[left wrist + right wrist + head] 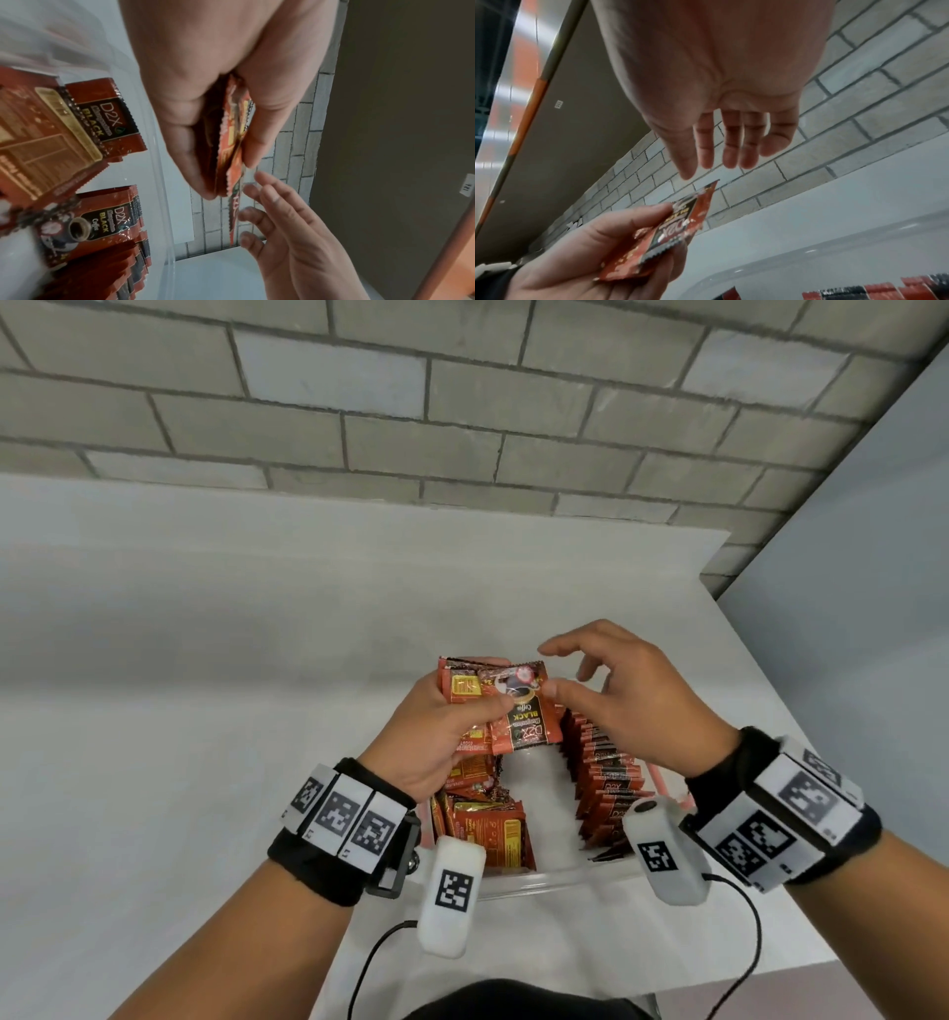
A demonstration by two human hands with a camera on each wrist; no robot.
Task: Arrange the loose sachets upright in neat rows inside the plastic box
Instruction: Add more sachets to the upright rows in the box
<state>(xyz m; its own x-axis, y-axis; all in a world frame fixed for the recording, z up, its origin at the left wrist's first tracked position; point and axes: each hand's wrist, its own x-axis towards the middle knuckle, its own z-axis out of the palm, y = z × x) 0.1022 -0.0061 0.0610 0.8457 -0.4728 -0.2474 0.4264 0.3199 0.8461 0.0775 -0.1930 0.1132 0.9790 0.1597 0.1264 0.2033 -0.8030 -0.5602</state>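
Note:
My left hand (452, 737) grips a small bunch of red-and-black coffee sachets (518, 716) above the clear plastic box (539, 880). The front sachet faces me upside down. My right hand (642, 701) hovers open just right of the bunch, its thumb tip close to the front sachet's top corner. In the right wrist view the right hand (706, 81) has straight fingers, a little apart from the bunch of sachets (675, 229). Along the box's right side stands a row of upright sachets (611, 778). Loose sachets (488, 829) lie jumbled at its left.
The box stands on a white table (205, 711) against a grey brick wall (462, 428). A pale panel (847, 608) rises at the right, past the table's right edge. Black cables (369, 963) hang from the wrist cameras near the front edge.

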